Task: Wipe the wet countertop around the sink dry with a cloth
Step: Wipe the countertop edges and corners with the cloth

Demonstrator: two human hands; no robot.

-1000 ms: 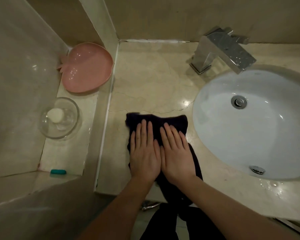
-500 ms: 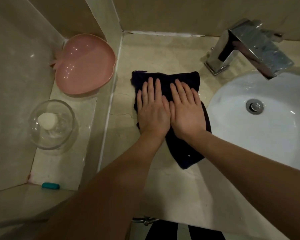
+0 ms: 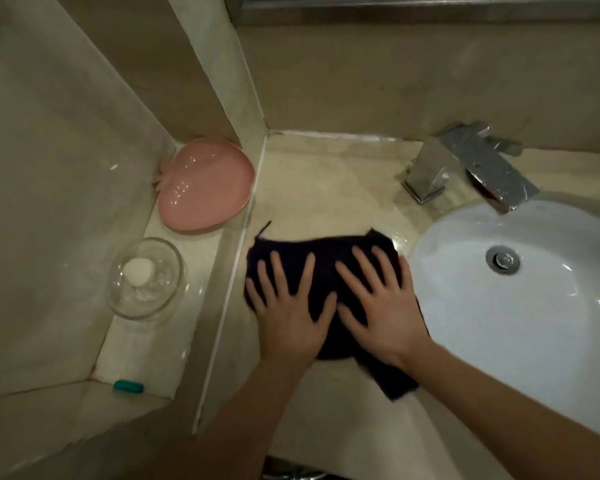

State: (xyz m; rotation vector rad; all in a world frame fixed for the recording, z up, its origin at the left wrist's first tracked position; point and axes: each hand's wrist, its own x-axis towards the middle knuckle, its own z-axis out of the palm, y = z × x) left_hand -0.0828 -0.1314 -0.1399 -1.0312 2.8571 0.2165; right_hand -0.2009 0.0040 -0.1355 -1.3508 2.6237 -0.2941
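Two hands flat on dark cloth (image 3: 329,258) | left hand (image 3: 288,317) and right hand (image 3: 381,306) side by side, fingers spread straight, palms pressing down | cloth lies on beige countertop (image 3: 319,188) just left of white sink (image 3: 520,306) | faucet (image 3: 465,164) behind | pink dish (image 3: 205,185) and glass bowl (image 3: 146,278) on lower ledge, left.

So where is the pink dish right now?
In the head view the pink dish sits upper left, at the back of the lower ledge, leaning into the wall corner, behind the glass bowl.
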